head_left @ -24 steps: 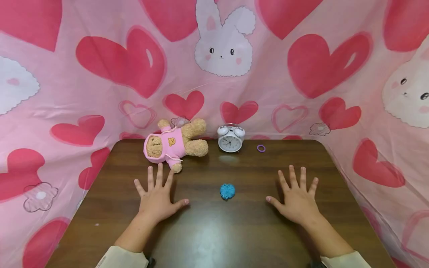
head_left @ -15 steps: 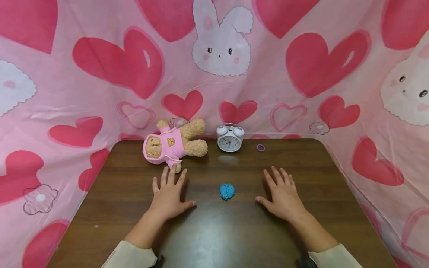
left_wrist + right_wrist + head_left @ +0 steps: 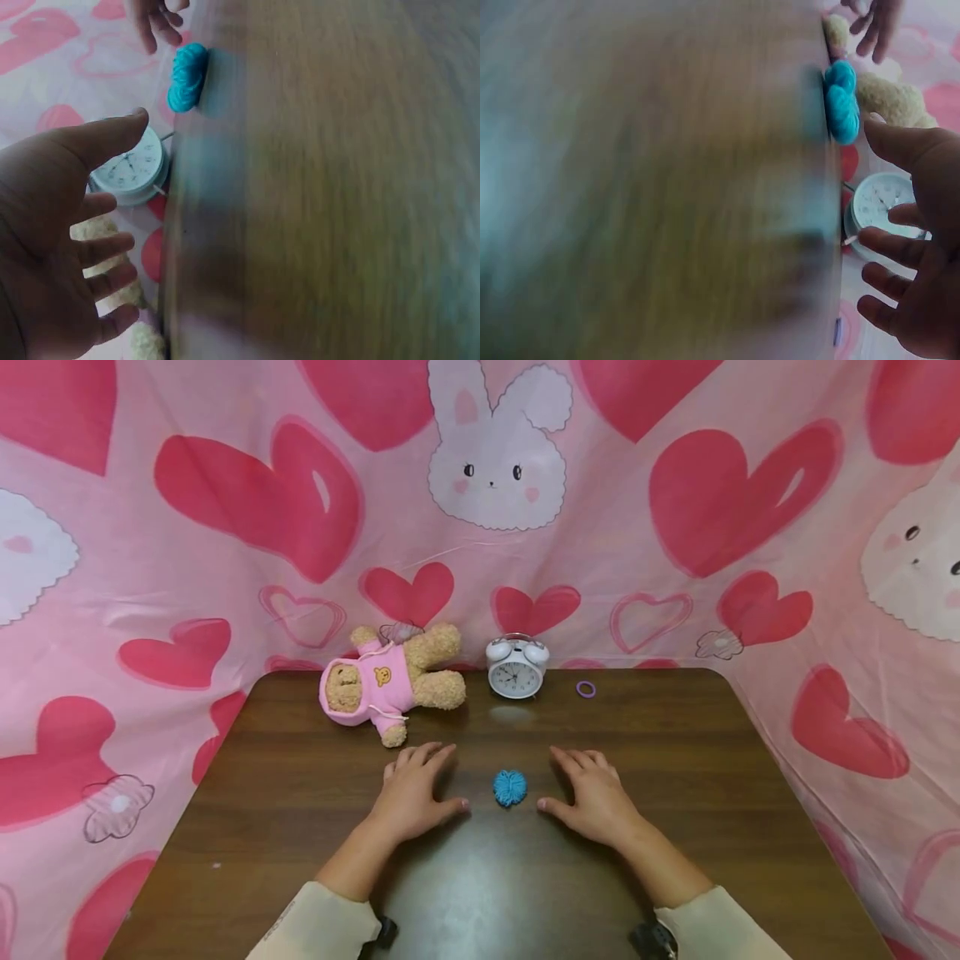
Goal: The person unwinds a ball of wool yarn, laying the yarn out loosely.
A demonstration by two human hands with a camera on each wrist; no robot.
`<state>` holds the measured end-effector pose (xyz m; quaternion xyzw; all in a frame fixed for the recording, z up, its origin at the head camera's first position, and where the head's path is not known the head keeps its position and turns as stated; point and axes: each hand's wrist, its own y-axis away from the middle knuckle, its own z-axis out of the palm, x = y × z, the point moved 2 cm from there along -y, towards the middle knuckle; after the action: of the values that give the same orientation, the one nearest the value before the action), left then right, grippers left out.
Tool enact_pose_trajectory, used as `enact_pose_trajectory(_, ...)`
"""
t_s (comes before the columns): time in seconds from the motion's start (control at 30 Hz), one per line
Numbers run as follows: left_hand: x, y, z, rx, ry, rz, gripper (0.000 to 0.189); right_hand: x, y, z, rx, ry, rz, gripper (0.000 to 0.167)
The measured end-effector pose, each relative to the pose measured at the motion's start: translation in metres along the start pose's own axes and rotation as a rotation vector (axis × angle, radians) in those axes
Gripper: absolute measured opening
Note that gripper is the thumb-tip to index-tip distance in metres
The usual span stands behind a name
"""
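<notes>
A small bundle of blue yarn (image 3: 510, 787) lies near the middle of the brown table, pinched in at its centre. To its left is my left hand (image 3: 414, 795), fingers spread and loosely bent, with nothing held. My right hand (image 3: 592, 797) mirrors it on the other side, thumb pointing at the yarn bundle and also holding nothing. Both thumbs stop a short way from the yarn. The left wrist view has the yarn bundle (image 3: 187, 77) beyond the left thumb; from the right wrist it shows (image 3: 841, 103) past the right thumb.
Along the back edge lie a teddy bear (image 3: 390, 685) in a pink hoodie, on its back, a white twin-bell alarm clock (image 3: 516, 668) standing upright, and a purple ring (image 3: 586, 689). A pink heart-and-rabbit cloth (image 3: 600, 543) hangs behind the wooden table (image 3: 495, 893) and at its sides.
Both hands have moved inward from wide apart to either side of the yarn bundle, their fingers going from straight and spread to more bent. The yarn, bear, clock and ring have stayed put.
</notes>
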<state>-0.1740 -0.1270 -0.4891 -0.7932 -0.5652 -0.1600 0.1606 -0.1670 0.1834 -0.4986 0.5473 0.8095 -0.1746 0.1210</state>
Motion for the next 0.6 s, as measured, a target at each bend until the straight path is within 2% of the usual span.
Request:
enact_pose_trajectory(0.13,0.004,-0.006,0.006,-0.021,0.049,0.022,0.085,-0.006,-0.006,0.005,-0.033,-0.033,-0.036,0.083)
enact_pose_trajectory(0.37,0.014,-0.014,0.015,-0.038,0.089,0.065,0.077,-0.014,-0.018,0.013,-0.030,-0.064,-0.075,0.074)
enact_pose_trajectory(0.6,0.025,-0.023,0.022,-0.080,0.138,0.089,0.072,-0.025,-0.029,0.017,-0.061,-0.077,-0.092,0.061)
